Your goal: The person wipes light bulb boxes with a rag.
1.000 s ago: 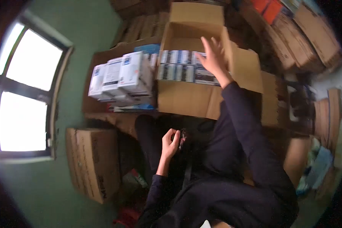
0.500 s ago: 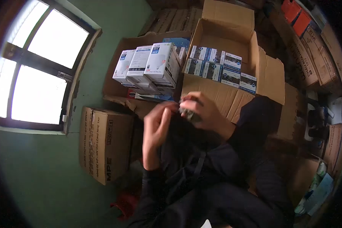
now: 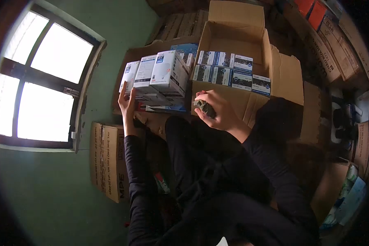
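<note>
My left hand is raised at the near left corner of a group of white light bulb boxes, its fingers apart and stretched out. The fingertips overlap the leftmost bulb box; whether they press on it is hard to tell. Beside that box stand a middle bulb box and a taller one marked 20W. My right hand is closed around a crumpled grey-green rag, held in front of the open carton.
Several small blue-and-white boxes sit in two rows at the open carton's near side. A sealed brown carton stands below the window at left. More cartons are stacked along the right.
My hands were together in front of my chest and have parted. The left has reached forward and left to the bulb boxes; the right still grips the rag.
</note>
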